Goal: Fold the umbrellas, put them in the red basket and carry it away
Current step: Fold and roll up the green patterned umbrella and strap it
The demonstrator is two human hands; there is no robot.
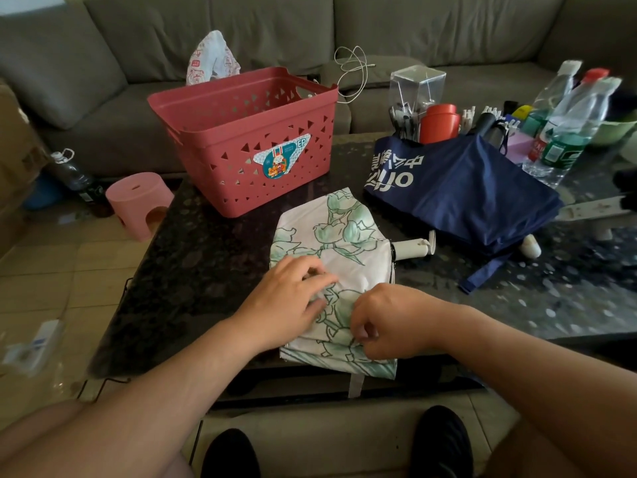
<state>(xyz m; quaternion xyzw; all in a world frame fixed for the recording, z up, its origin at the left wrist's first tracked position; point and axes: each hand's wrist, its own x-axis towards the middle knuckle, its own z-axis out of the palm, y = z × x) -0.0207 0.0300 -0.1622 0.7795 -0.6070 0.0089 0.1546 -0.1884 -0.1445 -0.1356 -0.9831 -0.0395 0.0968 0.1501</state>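
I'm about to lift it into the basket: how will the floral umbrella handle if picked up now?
Probably floppy: the floral umbrella lies in loose, unstrapped cloth folds that both hands are holding down. Likely light. Its white handle juts out, a firmer grip than the slick-looking fabric.

Beyond the left hand (289,298), the red basket (248,139) carries a sticker (281,155) on its near wall; the white letters "EP" stand at the sticker's upper right, above a cartoon animal, and its smaller print is too fine to read. Beyond the right hand (386,322), the navy umbrella (462,188) bears large white print, upside down from here: Latin letters that seem to end in "jo" and a row of Chinese characters, not legible with certainty. The labels on the bottles (565,132) farther right are too blurred to read.
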